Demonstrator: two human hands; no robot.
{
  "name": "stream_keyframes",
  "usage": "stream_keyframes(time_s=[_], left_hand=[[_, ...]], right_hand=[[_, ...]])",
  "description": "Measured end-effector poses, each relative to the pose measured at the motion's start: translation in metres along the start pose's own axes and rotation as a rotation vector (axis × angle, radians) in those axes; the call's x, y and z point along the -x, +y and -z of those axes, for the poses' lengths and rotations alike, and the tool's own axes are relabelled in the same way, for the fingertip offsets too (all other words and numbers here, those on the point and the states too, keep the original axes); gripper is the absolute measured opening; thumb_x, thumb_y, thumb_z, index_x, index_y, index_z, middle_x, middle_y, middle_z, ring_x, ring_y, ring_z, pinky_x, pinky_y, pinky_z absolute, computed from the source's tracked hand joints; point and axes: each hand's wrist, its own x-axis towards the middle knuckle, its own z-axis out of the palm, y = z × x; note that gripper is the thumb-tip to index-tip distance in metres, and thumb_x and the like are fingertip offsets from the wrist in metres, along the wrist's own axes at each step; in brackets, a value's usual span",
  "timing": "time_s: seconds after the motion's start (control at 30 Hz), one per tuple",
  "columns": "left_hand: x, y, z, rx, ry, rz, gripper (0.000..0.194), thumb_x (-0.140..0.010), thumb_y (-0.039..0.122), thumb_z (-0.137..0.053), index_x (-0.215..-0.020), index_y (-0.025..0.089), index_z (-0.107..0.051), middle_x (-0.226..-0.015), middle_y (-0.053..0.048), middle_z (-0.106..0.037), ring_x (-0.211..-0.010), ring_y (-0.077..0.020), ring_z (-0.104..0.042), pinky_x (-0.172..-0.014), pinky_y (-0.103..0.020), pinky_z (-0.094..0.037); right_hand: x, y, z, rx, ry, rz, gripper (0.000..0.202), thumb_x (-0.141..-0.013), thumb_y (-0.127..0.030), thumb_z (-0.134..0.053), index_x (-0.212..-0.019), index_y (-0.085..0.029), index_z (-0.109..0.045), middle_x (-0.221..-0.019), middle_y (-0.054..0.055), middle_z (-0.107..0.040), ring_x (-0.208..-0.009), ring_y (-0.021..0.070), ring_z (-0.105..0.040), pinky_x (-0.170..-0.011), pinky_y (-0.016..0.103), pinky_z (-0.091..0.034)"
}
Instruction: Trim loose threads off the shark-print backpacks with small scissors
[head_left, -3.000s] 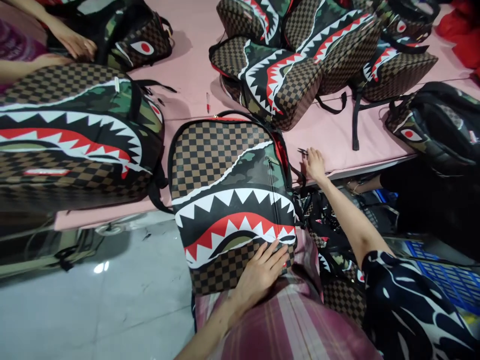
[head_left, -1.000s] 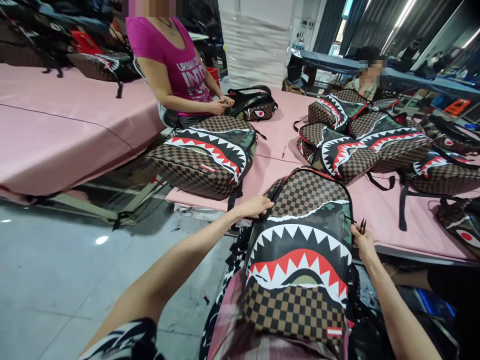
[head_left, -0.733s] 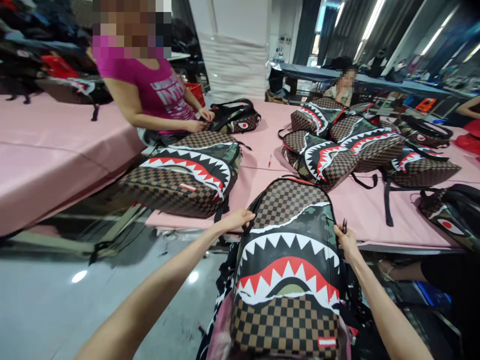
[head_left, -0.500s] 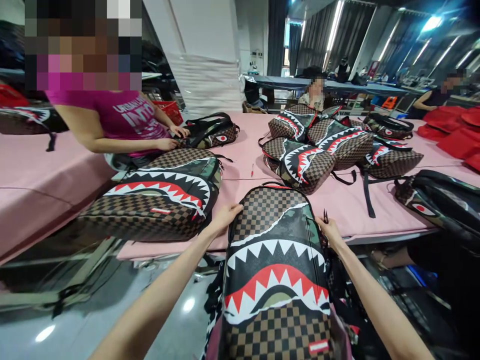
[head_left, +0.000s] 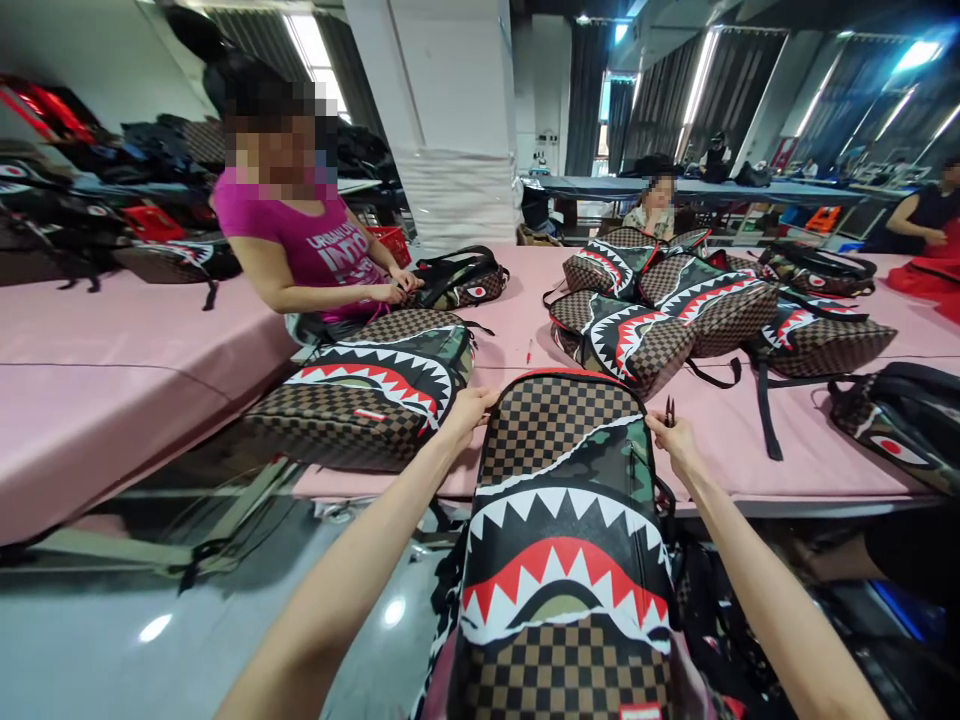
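A checkered backpack (head_left: 566, 525) with a shark-mouth print stands upright in front of me, partly against the pink table's near edge. My left hand (head_left: 474, 410) is closed on its upper left edge, fingers partly hidden behind the bag. At the upper right edge, my right hand (head_left: 673, 442) pinches the side of the bag. Small dark thread snips (head_left: 670, 410) stick up from that same hand, tips upward. A strip of red shows along the backpack's curved top. The bag's lower end runs out of the picture.
Another shark-print backpack (head_left: 367, 390) lies to the left on the pink table (head_left: 517, 275). A co-worker in a magenta shirt (head_left: 322, 240) handles a black bag (head_left: 461, 280). Several backpacks (head_left: 667, 295) are piled ahead; another bag (head_left: 896, 425) lies right. A red pen (head_left: 529, 352) lies between.
My view has turned left, so the table and bags sit further right in the picture. Both hands keep hold of the backpack, and more red shows along its top.
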Motion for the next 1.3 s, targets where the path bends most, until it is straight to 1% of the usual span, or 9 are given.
stream_keyframes(time_s=[0.3,0.5,0.67,0.73,0.87,0.93,1.07,1.2,1.3], left_hand=[[0.022,0.015,0.006,-0.03,-0.135,-0.052,0.045,-0.062,0.056,-0.063,-0.076,0.014,-0.065,-0.072,-0.003,-0.066,-0.062,-0.0123,-0.055,-0.057,-0.023,-0.04],[0.043,0.049,-0.002,-0.102,-0.302,-0.266,0.042,-0.067,0.048,-0.063,-0.092,0.015,-0.068,-0.085,-0.005,-0.068,-0.082,-0.0187,-0.058,-0.075,-0.029,-0.044],[0.08,0.07,0.006,-0.199,-0.37,-0.309,0.026,-0.063,0.041,-0.067,-0.077,0.019,-0.071,-0.075,-0.002,-0.064,-0.071,-0.0165,-0.055,-0.069,-0.027,-0.043],[0.105,0.06,0.015,-0.318,-0.514,-0.295,0.018,-0.062,0.04,-0.069,-0.068,0.022,-0.072,-0.072,-0.002,-0.061,-0.068,-0.0158,-0.054,-0.064,-0.026,-0.042],[0.165,0.014,0.024,-0.616,-1.055,-0.124,0.01,-0.068,0.034,-0.066,-0.073,0.031,-0.074,-0.073,-0.003,-0.064,-0.07,-0.016,-0.055,-0.065,-0.024,-0.042],[0.186,-0.005,0.023,-0.713,-1.142,-0.048,0.014,-0.069,0.029,-0.064,-0.078,0.031,-0.074,-0.076,-0.003,-0.066,-0.075,-0.0171,-0.056,-0.068,-0.024,-0.042],[0.174,-0.015,0.006,-0.631,-1.122,0.132,0.026,-0.074,0.036,-0.057,-0.094,0.026,-0.07,-0.07,-0.002,-0.067,-0.064,-0.0165,-0.057,-0.059,-0.023,-0.042],[0.109,-0.016,-0.035,-0.657,-0.68,-0.182,0.04,-0.081,0.049,-0.042,-0.082,0.018,-0.068,-0.076,-0.004,-0.068,-0.074,-0.018,-0.06,-0.069,-0.024,-0.042],[0.081,-0.034,-0.064,-0.921,-0.601,-0.178,0.041,-0.078,0.05,-0.045,-0.061,0.018,-0.064,-0.07,-0.007,-0.067,-0.074,-0.0216,-0.061,-0.068,-0.026,-0.042]], right_hand=[[0.012,-0.015,0.008,-0.026,-0.052,0.045,0.037,-0.054,-0.044,-0.073,-0.068,-0.011,-0.062,-0.055,-0.004,-0.047,-0.044,0.0041,-0.03,-0.04,0.02,-0.022],[0.028,-0.058,0.004,-0.007,-0.156,0.138,0.037,-0.061,-0.045,-0.07,-0.076,-0.012,-0.066,-0.054,-0.003,-0.048,-0.049,0.0069,-0.036,-0.045,0.021,-0.025],[0.06,-0.092,0.015,0.097,-0.306,0.22,0.027,-0.06,-0.038,-0.07,-0.071,-0.014,-0.064,-0.062,-0.001,-0.052,-0.056,0.0098,-0.043,-0.052,0.023,-0.034],[0.086,-0.094,0.028,0.186,-0.483,0.233,0.023,-0.063,-0.037,-0.07,-0.065,-0.015,-0.062,-0.064,0.0,-0.052,-0.058,0.0107,-0.045,-0.053,0.024,-0.035],[0.152,-0.062,0.045,0.488,-1.069,0.252,0.011,-0.072,-0.025,-0.063,-0.067,-0.016,-0.066,-0.066,0.0,-0.054,-0.061,0.0104,-0.049,-0.056,0.021,-0.034],[0.184,-0.031,0.044,0.68,-1.174,0.275,0.011,-0.073,-0.015,-0.056,-0.067,-0.017,-0.066,-0.064,-0.002,-0.052,-0.056,0.0079,-0.045,-0.051,0.021,-0.028],[0.219,0.024,0.03,1.023,-1.09,0.341,0.018,-0.069,-0.009,-0.05,-0.07,-0.019,-0.064,-0.065,-0.003,-0.049,-0.05,0.0074,-0.037,-0.048,0.025,-0.016],[0.223,0.038,0.023,1.082,-1.091,0.426,0.022,-0.07,-0.009,-0.048,-0.076,-0.022,-0.065,-0.07,-0.003,-0.051,-0.052,0.0081,-0.038,-0.049,0.026,-0.016],[0.228,0.027,0.032,1.045,-1.066,0.424,0.023,-0.071,-0.008,-0.047,-0.075,-0.021,-0.065,-0.071,-0.002,-0.053,-0.054,0.0085,-0.042,-0.049,0.025,-0.02]])
